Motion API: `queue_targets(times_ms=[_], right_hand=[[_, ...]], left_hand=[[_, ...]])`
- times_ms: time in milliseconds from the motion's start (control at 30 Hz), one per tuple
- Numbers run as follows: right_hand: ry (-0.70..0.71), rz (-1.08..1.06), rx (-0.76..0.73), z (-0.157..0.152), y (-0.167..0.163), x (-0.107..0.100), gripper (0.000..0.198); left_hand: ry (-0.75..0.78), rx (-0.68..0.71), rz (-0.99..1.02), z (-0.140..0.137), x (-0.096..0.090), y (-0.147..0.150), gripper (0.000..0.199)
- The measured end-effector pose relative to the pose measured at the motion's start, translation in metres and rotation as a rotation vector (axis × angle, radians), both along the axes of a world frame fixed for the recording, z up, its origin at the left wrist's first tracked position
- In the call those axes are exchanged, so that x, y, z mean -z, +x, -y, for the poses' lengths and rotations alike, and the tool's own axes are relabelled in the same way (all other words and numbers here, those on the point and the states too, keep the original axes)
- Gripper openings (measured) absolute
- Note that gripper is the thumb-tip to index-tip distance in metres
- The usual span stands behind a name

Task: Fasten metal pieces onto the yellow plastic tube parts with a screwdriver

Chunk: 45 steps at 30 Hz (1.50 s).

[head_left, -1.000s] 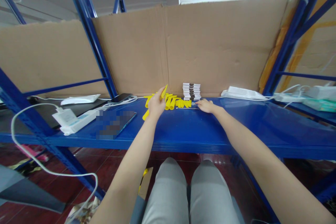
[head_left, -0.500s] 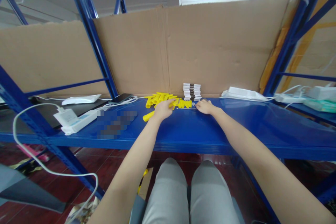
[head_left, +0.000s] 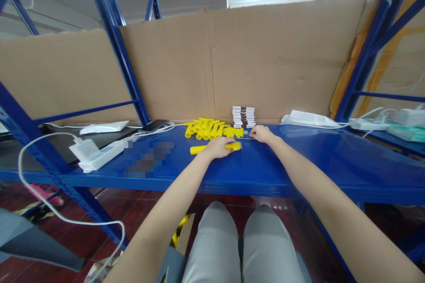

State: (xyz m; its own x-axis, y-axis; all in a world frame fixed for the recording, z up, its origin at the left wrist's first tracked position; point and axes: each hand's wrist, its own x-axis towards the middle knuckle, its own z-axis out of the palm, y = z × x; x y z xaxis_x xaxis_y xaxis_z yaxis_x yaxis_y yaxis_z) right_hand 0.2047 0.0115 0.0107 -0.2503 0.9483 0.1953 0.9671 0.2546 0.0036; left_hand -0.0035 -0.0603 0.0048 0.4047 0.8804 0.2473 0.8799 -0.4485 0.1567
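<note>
My left hand (head_left: 219, 148) is closed around a yellow plastic scraper (head_left: 235, 146), whose round handle points left and whose flat wide head sticks out to the right. Behind it lies a pile of similar yellow scrapers (head_left: 206, 129), tube ends toward me. Small yellow pieces (head_left: 233, 132) sit in a row beside the pile. My right hand (head_left: 261, 133) rests on the shelf with its fingers pinched together, by some tiny metallic bits (head_left: 246, 132). What those fingers hold, if anything, is hidden. A thin rod (head_left: 245, 138) lies just left of its fingertips.
White packs with dark bands (head_left: 244, 117) are stacked against the cardboard backing (head_left: 275, 57). A white power strip (head_left: 102, 154) and a dark phone (head_left: 155, 125) are at left, another white block (head_left: 308, 118) at right. The blue shelf (head_left: 318, 159) has a raised front edge.
My left hand has come toward me and right, turning the scraper nearly level so that its head shows. My right hand has stayed almost in place, its fingers shifted slightly.
</note>
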Motion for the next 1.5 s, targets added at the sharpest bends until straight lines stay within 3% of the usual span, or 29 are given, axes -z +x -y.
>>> queue_targets(times_ms=[333,500,700,867,1100,1233,1500], right_hand=[[0.025,-0.041,-0.051,-0.016,0.001,0.003,0.021],[0.04,-0.037,-0.054,-0.02,-0.002,0.005,0.021],[0.02,0.001,-0.03,-0.018,-0.004,0.004,0.026],[0.036,-0.103,-0.065,-0.016,0.002,0.001,0.022],[0.179,-0.415,-0.295,-0.001,-0.01,-0.003,0.02],[0.218,-0.338,-0.456,0.01,-0.024,-0.001,0.017],[0.238,-0.168,-0.6,0.018,-0.029,-0.003,0.022]], left_hand=[[-0.101,0.108,0.061,0.005,-0.007,-0.004,0.053],[-0.145,0.097,0.087,0.007,-0.009,-0.007,0.059],[0.002,0.081,0.097,0.0,-0.003,-0.007,0.045],[0.11,-0.033,0.063,-0.005,0.002,-0.004,0.037],[0.132,-0.087,0.061,-0.006,0.001,-0.002,0.038],[0.151,-0.083,0.078,-0.006,0.001,-0.002,0.038],[0.163,-0.057,0.072,-0.006,0.002,-0.004,0.038]])
